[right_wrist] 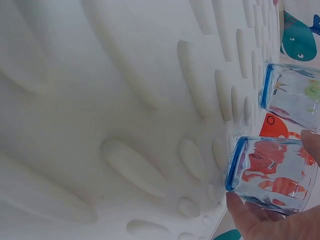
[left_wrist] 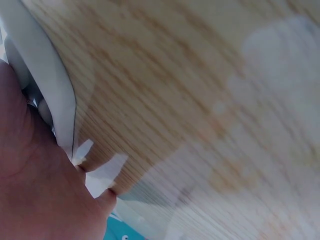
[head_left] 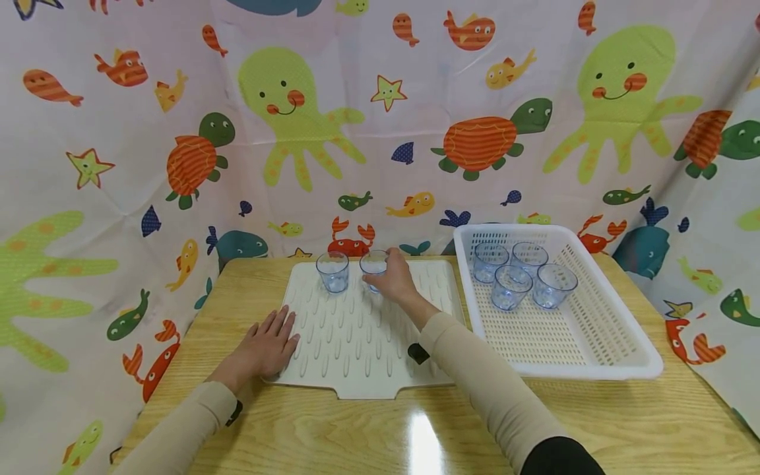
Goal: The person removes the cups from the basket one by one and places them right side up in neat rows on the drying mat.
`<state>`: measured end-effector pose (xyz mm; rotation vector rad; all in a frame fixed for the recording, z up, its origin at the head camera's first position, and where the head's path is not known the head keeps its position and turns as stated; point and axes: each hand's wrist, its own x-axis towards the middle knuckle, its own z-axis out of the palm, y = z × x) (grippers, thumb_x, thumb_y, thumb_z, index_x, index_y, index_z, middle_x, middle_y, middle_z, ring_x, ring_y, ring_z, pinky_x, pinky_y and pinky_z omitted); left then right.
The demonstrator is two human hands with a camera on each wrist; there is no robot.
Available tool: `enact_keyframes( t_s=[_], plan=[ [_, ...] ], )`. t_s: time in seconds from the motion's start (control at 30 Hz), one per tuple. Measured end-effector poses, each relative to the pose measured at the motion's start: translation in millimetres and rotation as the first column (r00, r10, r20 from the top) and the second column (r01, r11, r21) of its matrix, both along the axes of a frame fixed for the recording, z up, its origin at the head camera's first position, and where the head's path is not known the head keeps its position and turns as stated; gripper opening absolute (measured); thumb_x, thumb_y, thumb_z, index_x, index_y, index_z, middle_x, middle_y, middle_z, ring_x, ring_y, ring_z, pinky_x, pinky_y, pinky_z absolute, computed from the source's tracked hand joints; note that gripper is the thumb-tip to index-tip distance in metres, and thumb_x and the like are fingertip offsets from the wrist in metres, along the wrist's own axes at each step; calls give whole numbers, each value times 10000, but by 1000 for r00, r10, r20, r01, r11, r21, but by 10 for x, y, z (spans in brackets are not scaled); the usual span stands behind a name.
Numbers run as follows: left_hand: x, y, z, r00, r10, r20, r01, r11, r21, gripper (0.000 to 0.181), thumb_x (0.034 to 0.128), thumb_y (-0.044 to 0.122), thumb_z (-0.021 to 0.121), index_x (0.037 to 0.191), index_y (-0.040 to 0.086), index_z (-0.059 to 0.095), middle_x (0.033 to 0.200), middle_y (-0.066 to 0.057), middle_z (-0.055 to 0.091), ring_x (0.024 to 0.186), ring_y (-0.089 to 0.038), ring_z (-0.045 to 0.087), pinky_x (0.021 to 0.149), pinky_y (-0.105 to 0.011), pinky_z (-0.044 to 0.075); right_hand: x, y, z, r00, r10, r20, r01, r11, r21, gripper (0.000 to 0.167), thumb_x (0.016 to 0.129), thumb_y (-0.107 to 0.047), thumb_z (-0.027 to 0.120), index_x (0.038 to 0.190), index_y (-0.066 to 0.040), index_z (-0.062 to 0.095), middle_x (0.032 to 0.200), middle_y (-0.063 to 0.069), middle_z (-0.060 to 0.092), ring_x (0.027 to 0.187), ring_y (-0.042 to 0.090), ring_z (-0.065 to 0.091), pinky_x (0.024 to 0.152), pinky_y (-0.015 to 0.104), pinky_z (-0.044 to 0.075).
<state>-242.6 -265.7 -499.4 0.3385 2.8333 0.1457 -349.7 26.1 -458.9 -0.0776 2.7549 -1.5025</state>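
Observation:
My right hand (head_left: 396, 277) grips a clear bluish glass (head_left: 373, 263) at the back of a white ridged drying mat (head_left: 350, 343). In the right wrist view that glass (right_wrist: 272, 172) stands on the ridges, with thumb and fingers around its side. A second glass (head_left: 334, 272) stands just to its left, apart from it. My left hand (head_left: 264, 346) lies with straight fingers on the mat's left edge, holding no glass. In the left wrist view the left hand (left_wrist: 45, 190) is beside the mat's rim (left_wrist: 57, 85).
Right of the mat, a white perforated basket (head_left: 594, 330) holds several similar glasses (head_left: 512, 287), grouped toward its back left. Both mat and basket rest on a wooden table (head_left: 297, 429). A curtain with sea animals (head_left: 380, 132) hangs behind the table and along both sides.

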Motion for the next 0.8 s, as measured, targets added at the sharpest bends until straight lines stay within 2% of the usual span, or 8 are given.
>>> enact_keyframes(
  t_s=[0.17, 0.47, 0.57, 0.7, 0.8],
  plan=[
    [4, 21, 6, 1000, -1, 2, 1, 1000, 4, 714, 1106, 479, 241, 1642, 34, 88, 1714, -189, -3, 1562, -438, 27, 1198, -688, 66, 3, 4, -11, 1000, -7, -9, 7, 1000, 10, 801, 890, -261, 820, 1489, -23, 343, 1484, 188, 457, 1355, 331, 482, 1111, 459, 447],
    [77, 94, 156, 1000, 9, 4, -9, 1000, -9, 673, 1115, 394, 313, 1634, 8, 125, 1706, -215, 36, 1555, -456, 59, 1195, -691, 86, -2, -20, 22, 1000, -19, -9, 20, 1000, 16, 820, 868, -233, 841, 1486, -41, 338, 1497, 187, 445, 1361, 343, 479, 1115, 479, 440],
    [40, 60, 90, 1000, 3, -7, -3, 1000, -6, 682, 1112, 413, 301, 1634, 10, 127, 1707, -212, 36, 1555, -455, 59, 1194, -693, 89, 0, -20, 30, 1000, -27, 0, 26, 999, 24, 841, 863, -214, 845, 1505, -53, 326, 1521, 181, 425, 1376, 341, 466, 1131, 488, 422],
    [-19, -7, -49, 1000, -5, -27, 5, 1000, -2, 708, 1105, 459, 270, 1636, 18, 116, 1709, -206, 25, 1557, -451, 48, 1193, -696, 81, 23, -3, 29, 1000, -20, 13, 20, 999, 28, 881, 865, -210, 843, 1538, -55, 297, 1548, 184, 394, 1396, 344, 454, 1138, 492, 411],
    [-21, -15, -48, 1000, -2, -24, 2, 1000, -2, 716, 1102, 468, 274, 1636, 16, 121, 1709, -208, 27, 1555, -455, 48, 1190, -700, 76, 31, 12, 39, 1000, -2, 17, 1, 999, 35, 908, 872, -217, 837, 1561, -55, 270, 1568, 188, 370, 1413, 347, 441, 1143, 493, 405]
  ],
)
